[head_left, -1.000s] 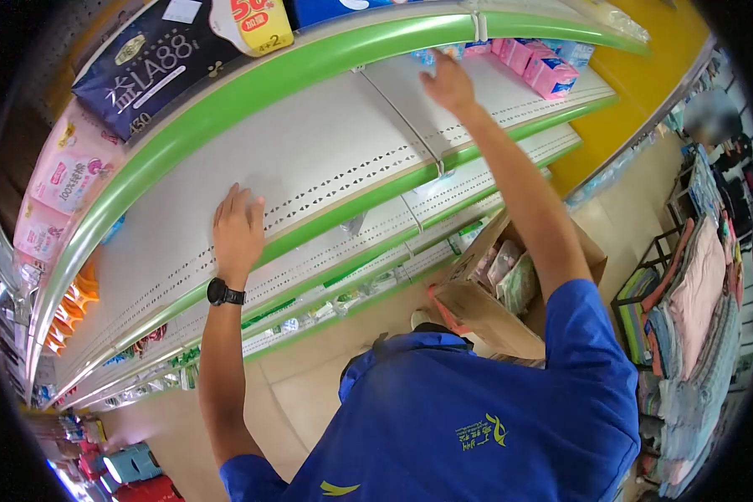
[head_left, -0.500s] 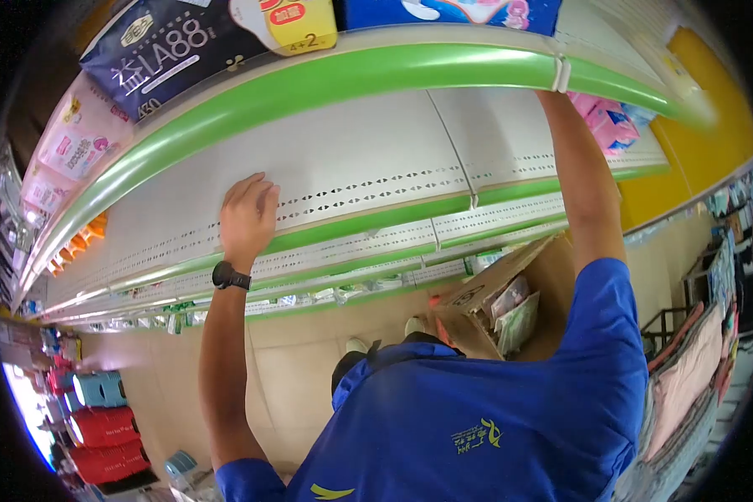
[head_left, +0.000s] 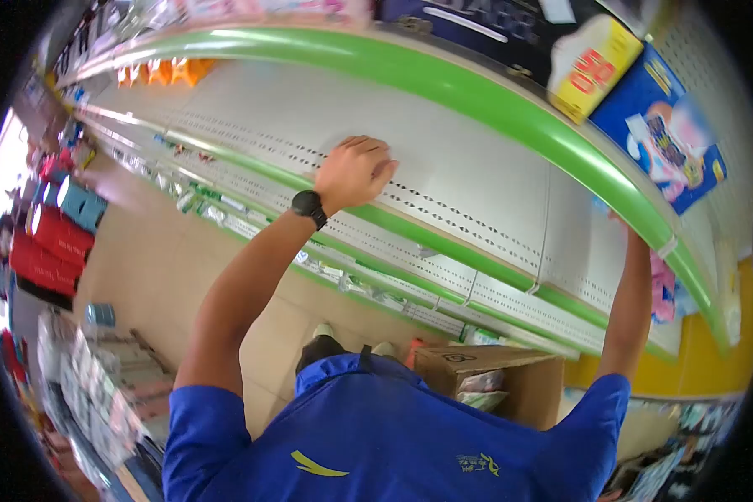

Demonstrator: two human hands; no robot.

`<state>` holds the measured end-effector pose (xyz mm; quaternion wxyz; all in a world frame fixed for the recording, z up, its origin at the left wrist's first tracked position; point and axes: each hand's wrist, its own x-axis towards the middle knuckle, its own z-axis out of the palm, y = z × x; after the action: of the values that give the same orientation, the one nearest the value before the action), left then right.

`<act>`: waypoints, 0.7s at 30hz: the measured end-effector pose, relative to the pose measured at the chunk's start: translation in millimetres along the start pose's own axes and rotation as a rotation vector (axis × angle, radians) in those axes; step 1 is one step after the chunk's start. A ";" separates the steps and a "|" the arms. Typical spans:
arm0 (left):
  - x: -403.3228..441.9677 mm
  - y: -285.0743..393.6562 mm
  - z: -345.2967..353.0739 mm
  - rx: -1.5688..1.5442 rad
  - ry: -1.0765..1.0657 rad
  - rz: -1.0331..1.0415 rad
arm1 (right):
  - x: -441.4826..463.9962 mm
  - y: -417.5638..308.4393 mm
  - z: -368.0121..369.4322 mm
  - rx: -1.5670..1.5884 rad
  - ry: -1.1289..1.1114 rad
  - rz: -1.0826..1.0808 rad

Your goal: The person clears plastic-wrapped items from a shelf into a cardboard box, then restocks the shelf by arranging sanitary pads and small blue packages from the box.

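My left hand (head_left: 356,171) rests on the white perforated shelf (head_left: 460,159). Its fingers are loosely bent, with the thumb apart and nothing held. A dark watch (head_left: 308,207) is on that wrist. My right hand (head_left: 619,220) reaches in under the upper shelf's green edge (head_left: 443,79), which hides most of it, so its grip does not show. Beside it is a small light-blue patch I cannot make out. Pink packs (head_left: 663,289) lie on the shelf just right of my right forearm.
On the upper shelf sit a dark pack with a yellow corner (head_left: 594,71) and a blue pack (head_left: 665,138). Orange items (head_left: 167,72) line the shelf's far left. By my feet stands an open cardboard box (head_left: 527,385) with packs inside. Red cases (head_left: 58,238) stand at left.
The view has swung and tilted, so the shelves now slope down to the right. My left hand stays on the shelf. A bit of my right hand now shows behind the green edge.
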<state>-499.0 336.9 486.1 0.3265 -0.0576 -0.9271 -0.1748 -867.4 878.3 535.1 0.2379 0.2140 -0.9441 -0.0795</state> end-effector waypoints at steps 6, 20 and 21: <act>-3.5 -4.3 0.5 -0.019 0.047 0.028 | -10.5 -17.2 -15.6 0.041 -0.009 -0.047; -9.2 -13.1 9.8 0.005 0.118 0.023 | 28.0 -344.4 -153.4 0.425 -0.060 -0.436; -9.7 -14.5 11.9 0.011 0.124 0.020 | 34.3 -375.7 -168.0 0.464 -0.063 -0.490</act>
<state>-501.5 327.8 467.2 0.3854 -0.0543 -0.9054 -0.1697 -676.0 518.6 601.5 0.1273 0.4806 -0.8643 0.0762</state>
